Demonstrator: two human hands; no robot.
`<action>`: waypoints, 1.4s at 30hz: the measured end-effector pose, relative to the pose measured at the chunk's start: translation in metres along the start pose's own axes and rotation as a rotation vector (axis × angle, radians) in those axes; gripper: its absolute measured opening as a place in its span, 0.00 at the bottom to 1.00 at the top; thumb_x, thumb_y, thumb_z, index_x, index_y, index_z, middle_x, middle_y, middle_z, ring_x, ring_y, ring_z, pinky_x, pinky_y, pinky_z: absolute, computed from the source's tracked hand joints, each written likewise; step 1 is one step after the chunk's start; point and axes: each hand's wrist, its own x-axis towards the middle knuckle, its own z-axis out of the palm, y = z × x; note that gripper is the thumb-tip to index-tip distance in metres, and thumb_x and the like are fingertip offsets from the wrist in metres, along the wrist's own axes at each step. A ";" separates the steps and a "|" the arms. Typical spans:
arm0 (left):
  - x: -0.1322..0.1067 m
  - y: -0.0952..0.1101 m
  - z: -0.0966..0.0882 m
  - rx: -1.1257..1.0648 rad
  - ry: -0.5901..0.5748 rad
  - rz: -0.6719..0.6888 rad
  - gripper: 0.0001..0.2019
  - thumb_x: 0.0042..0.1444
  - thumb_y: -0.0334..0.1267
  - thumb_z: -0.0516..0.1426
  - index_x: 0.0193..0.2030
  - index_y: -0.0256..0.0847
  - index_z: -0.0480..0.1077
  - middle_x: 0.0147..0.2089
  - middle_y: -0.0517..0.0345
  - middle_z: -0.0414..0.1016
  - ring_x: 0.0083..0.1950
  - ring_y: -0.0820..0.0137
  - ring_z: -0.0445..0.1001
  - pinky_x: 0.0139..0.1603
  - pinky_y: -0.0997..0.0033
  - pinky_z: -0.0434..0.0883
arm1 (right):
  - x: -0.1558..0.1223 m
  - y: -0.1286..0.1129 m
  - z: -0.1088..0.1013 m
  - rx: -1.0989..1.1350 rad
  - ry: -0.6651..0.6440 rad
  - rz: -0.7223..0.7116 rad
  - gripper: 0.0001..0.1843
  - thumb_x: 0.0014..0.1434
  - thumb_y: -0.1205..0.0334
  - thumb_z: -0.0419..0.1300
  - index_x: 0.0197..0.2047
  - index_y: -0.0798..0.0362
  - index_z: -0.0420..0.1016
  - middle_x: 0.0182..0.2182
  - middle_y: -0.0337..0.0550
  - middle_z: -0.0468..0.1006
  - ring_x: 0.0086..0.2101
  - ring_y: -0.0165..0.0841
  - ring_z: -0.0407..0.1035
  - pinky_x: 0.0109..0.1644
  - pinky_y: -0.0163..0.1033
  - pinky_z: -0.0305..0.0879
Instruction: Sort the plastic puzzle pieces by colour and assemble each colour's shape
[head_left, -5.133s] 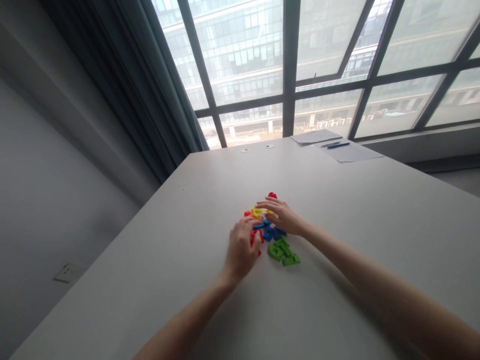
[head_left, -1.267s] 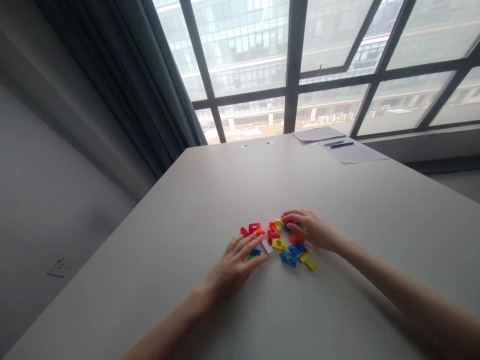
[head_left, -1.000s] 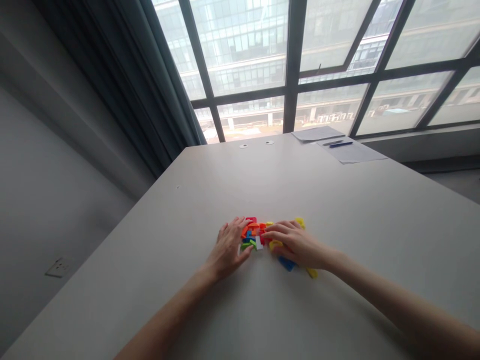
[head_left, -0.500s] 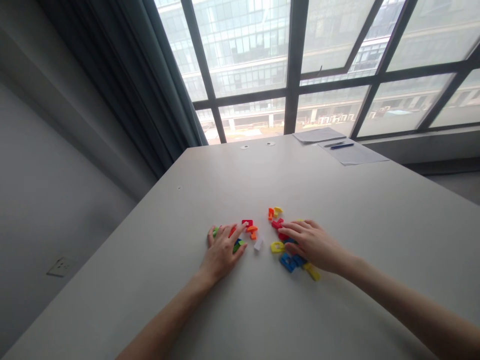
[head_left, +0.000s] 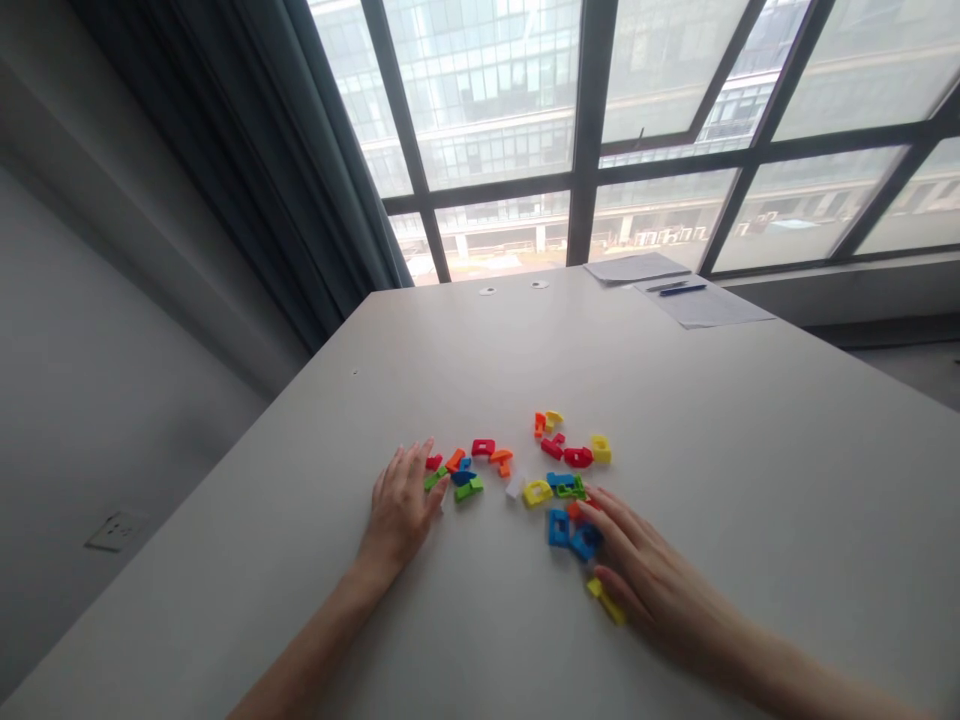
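Several small plastic pieces in red, orange, yellow, green and blue lie scattered on a pale grey table (head_left: 675,420). My left hand (head_left: 399,503) rests flat with fingers out, its tips touching a green piece (head_left: 435,480) and a red piece (head_left: 433,462). My right hand (head_left: 651,580) also lies flat and open, fingertips by two blue pieces (head_left: 570,535), thumb beside a yellow piece (head_left: 606,603). A red piece (head_left: 577,457) and a yellow block (head_left: 600,449) sit farther out. A white piece (head_left: 514,488) lies between the two groups.
Sheets of paper (head_left: 694,300) with a pen (head_left: 681,289) lie at the table's far right edge by the window. A dark curtain (head_left: 285,180) hangs at the left. The table's left edge drops to a floor with a wall socket (head_left: 112,530).
Both hands have slid back toward me and apart. The pieces, bunched together a second ago, now lie spread in a wider scatter across the table.
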 end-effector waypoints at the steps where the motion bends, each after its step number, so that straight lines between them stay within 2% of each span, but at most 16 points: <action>1: 0.001 -0.002 0.001 -0.037 0.002 0.000 0.28 0.65 0.52 0.46 0.66 0.38 0.57 0.65 0.41 0.63 0.69 0.50 0.56 0.65 0.43 0.58 | 0.006 -0.007 0.002 -0.001 -0.010 -0.023 0.29 0.67 0.53 0.47 0.69 0.49 0.54 0.67 0.49 0.58 0.65 0.40 0.52 0.65 0.47 0.58; 4: 0.000 -0.001 0.002 -0.139 -0.021 0.020 0.28 0.65 0.52 0.46 0.66 0.36 0.57 0.64 0.41 0.65 0.67 0.53 0.60 0.65 0.46 0.61 | 0.036 -0.024 0.010 -0.028 -0.024 -0.124 0.28 0.67 0.55 0.47 0.69 0.51 0.54 0.67 0.50 0.58 0.66 0.41 0.49 0.66 0.49 0.55; 7: -0.005 0.014 -0.003 -0.216 -0.068 0.038 0.27 0.65 0.51 0.46 0.66 0.37 0.57 0.64 0.42 0.64 0.67 0.56 0.61 0.65 0.48 0.61 | 0.073 -0.029 0.016 -0.091 0.038 -0.182 0.26 0.68 0.56 0.47 0.66 0.53 0.58 0.67 0.50 0.57 0.67 0.43 0.46 0.68 0.51 0.50; 9: -0.010 0.027 -0.009 -0.261 -0.092 0.061 0.26 0.66 0.49 0.46 0.66 0.38 0.56 0.65 0.42 0.63 0.66 0.57 0.62 0.65 0.49 0.63 | 0.094 -0.025 0.013 -0.135 0.098 -0.171 0.25 0.68 0.56 0.46 0.65 0.53 0.61 0.66 0.50 0.60 0.66 0.44 0.49 0.68 0.54 0.48; 12: -0.016 0.042 -0.020 -0.307 -0.107 0.104 0.24 0.66 0.46 0.46 0.66 0.40 0.55 0.63 0.43 0.65 0.65 0.60 0.65 0.63 0.54 0.66 | 0.113 -0.005 0.000 -0.202 0.170 -0.152 0.22 0.69 0.59 0.44 0.62 0.51 0.65 0.63 0.49 0.64 0.64 0.43 0.53 0.67 0.56 0.46; 15: -0.022 0.051 -0.028 -0.305 -0.103 0.164 0.23 0.67 0.43 0.46 0.66 0.42 0.54 0.64 0.44 0.64 0.65 0.62 0.65 0.63 0.57 0.66 | 0.116 0.028 -0.014 -0.215 0.259 0.009 0.21 0.69 0.58 0.43 0.60 0.50 0.66 0.62 0.49 0.66 0.63 0.43 0.55 0.64 0.56 0.49; 17: -0.025 0.057 -0.029 -0.249 -0.128 0.271 0.24 0.66 0.42 0.48 0.67 0.42 0.54 0.67 0.45 0.60 0.68 0.60 0.60 0.65 0.54 0.63 | 0.113 0.051 -0.019 -0.174 0.254 0.129 0.22 0.69 0.54 0.44 0.60 0.51 0.65 0.63 0.51 0.65 0.63 0.44 0.55 0.63 0.57 0.52; 20: -0.030 0.067 -0.022 -0.105 -0.209 0.483 0.28 0.62 0.39 0.53 0.68 0.48 0.53 0.71 0.49 0.54 0.71 0.56 0.53 0.68 0.48 0.55 | 0.104 0.074 -0.016 -0.055 0.141 0.188 0.26 0.67 0.50 0.44 0.63 0.51 0.62 0.64 0.50 0.63 0.64 0.44 0.54 0.63 0.56 0.55; 22: -0.030 0.071 -0.015 -0.019 -0.241 0.546 0.30 0.61 0.36 0.54 0.69 0.52 0.52 0.72 0.52 0.52 0.71 0.56 0.52 0.69 0.45 0.51 | 0.095 0.075 -0.010 0.013 0.083 0.167 0.27 0.67 0.50 0.44 0.64 0.51 0.61 0.63 0.50 0.64 0.64 0.42 0.55 0.65 0.54 0.54; 24: -0.026 0.069 -0.009 0.022 -0.204 0.487 0.30 0.62 0.35 0.53 0.70 0.51 0.50 0.72 0.50 0.52 0.72 0.56 0.51 0.69 0.42 0.48 | 0.085 0.066 -0.003 0.073 0.078 0.174 0.27 0.67 0.49 0.43 0.63 0.52 0.61 0.62 0.52 0.65 0.63 0.42 0.56 0.66 0.53 0.52; 26: -0.019 0.061 -0.004 -0.006 -0.127 0.353 0.30 0.63 0.37 0.52 0.70 0.46 0.49 0.71 0.45 0.52 0.72 0.55 0.49 0.69 0.40 0.47 | 0.075 0.051 0.002 0.163 0.094 0.210 0.29 0.67 0.47 0.43 0.64 0.51 0.59 0.62 0.53 0.65 0.62 0.41 0.57 0.65 0.52 0.54; 29: -0.006 0.041 -0.002 -0.229 -0.098 0.192 0.31 0.63 0.46 0.51 0.70 0.41 0.47 0.71 0.41 0.52 0.72 0.54 0.49 0.68 0.41 0.51 | 0.072 0.032 0.005 0.285 0.130 0.195 0.31 0.66 0.46 0.45 0.67 0.49 0.51 0.65 0.52 0.61 0.62 0.39 0.57 0.64 0.50 0.56; 33: 0.010 0.018 -0.004 -0.585 -0.033 -0.055 0.27 0.65 0.48 0.44 0.67 0.37 0.51 0.69 0.41 0.55 0.70 0.57 0.55 0.67 0.49 0.58 | 0.097 0.027 0.009 0.253 0.226 0.271 0.30 0.66 0.48 0.44 0.67 0.52 0.53 0.66 0.54 0.58 0.65 0.41 0.51 0.66 0.54 0.50; 36: 0.016 0.012 -0.008 -0.708 -0.054 -0.180 0.27 0.65 0.48 0.42 0.66 0.34 0.53 0.66 0.38 0.60 0.67 0.57 0.62 0.65 0.51 0.62 | 0.125 0.024 0.016 0.191 0.274 0.367 0.29 0.66 0.49 0.44 0.65 0.54 0.58 0.64 0.56 0.61 0.64 0.44 0.52 0.64 0.56 0.51; 38: 0.013 0.012 -0.012 -0.653 -0.113 -0.153 0.28 0.65 0.50 0.42 0.66 0.34 0.53 0.66 0.38 0.61 0.66 0.57 0.63 0.64 0.50 0.62 | 0.139 0.017 0.022 0.166 0.285 0.390 0.28 0.66 0.50 0.43 0.63 0.56 0.60 0.62 0.57 0.64 0.62 0.45 0.56 0.64 0.56 0.52; 42: -0.007 0.014 -0.011 -0.314 -0.197 0.131 0.37 0.59 0.59 0.50 0.69 0.38 0.50 0.69 0.38 0.56 0.70 0.52 0.56 0.67 0.45 0.55 | 0.149 -0.005 0.033 0.208 0.285 0.321 0.25 0.67 0.52 0.44 0.60 0.56 0.64 0.58 0.56 0.70 0.58 0.43 0.62 0.62 0.51 0.56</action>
